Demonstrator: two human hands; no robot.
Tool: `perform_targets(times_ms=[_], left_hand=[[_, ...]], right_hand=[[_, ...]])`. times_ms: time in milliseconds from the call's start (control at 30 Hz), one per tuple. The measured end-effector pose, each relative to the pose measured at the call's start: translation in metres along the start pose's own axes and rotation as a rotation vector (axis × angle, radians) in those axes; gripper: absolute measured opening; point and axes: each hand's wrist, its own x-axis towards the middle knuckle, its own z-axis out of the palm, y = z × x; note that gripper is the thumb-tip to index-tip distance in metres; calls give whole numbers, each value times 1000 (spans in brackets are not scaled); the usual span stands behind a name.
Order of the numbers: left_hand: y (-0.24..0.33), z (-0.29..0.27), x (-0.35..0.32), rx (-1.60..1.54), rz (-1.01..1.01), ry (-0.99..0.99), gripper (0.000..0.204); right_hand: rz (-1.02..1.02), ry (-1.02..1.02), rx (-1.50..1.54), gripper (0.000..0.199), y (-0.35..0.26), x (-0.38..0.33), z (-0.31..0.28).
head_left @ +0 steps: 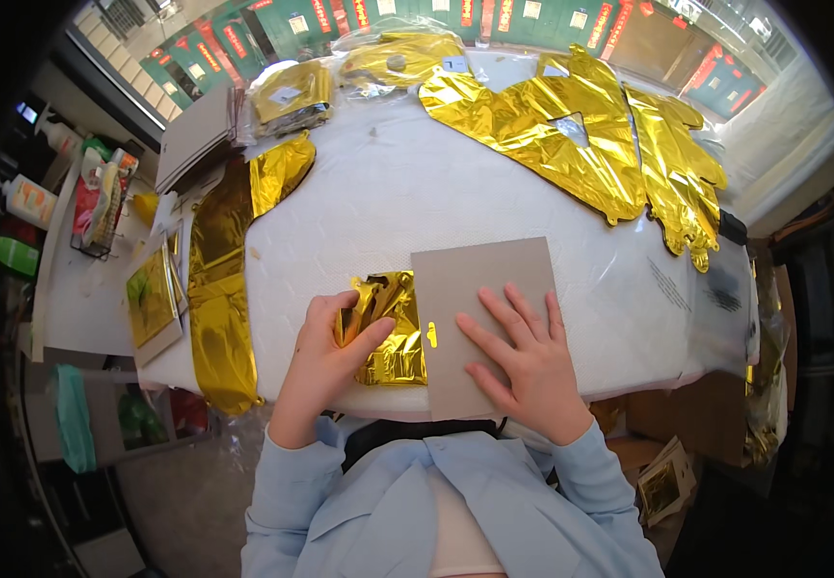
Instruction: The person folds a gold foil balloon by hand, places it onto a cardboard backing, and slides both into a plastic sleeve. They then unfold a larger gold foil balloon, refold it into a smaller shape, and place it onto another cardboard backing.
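A grey cardboard sheet (pixel 484 318) with a hanger-shaped cutout lies on the white table in front of me. Its left part covers the right edge of a folded gold foil balloon (pixel 396 337). My left hand (pixel 338 339) grips the foil at its left side, thumb on top; the fingers under the fold are partly hidden. Flat on the cardboard rests my right hand (pixel 523 361), fingers spread, holding nothing.
Flat gold foil balloons lie at the far right (pixel 552 125) and along the left (pixel 219 289). Bagged foil packs (pixel 291 91) and a stack of grey cardboard (pixel 195 135) sit at the back left. A wire basket (pixel 99 217) stands on the white side surface.
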Motion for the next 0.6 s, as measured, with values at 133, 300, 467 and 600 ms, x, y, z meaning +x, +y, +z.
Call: perform_targets(times_ms=[133,300,467,600], left_hand=[[9,0,-5,176,250,4,59],[38,0,-12,148,163,-104,64],[19,1,-2,173,227,-59,70],[18,0,-1,168,190,-52,70]], right_hand=[[4,4,5,52,1,0,0],[1,8,2,52,2,-2,0],[-10,11,-7,53,2,-2,-1],[-8,7,-18,52,2,-3,-2]])
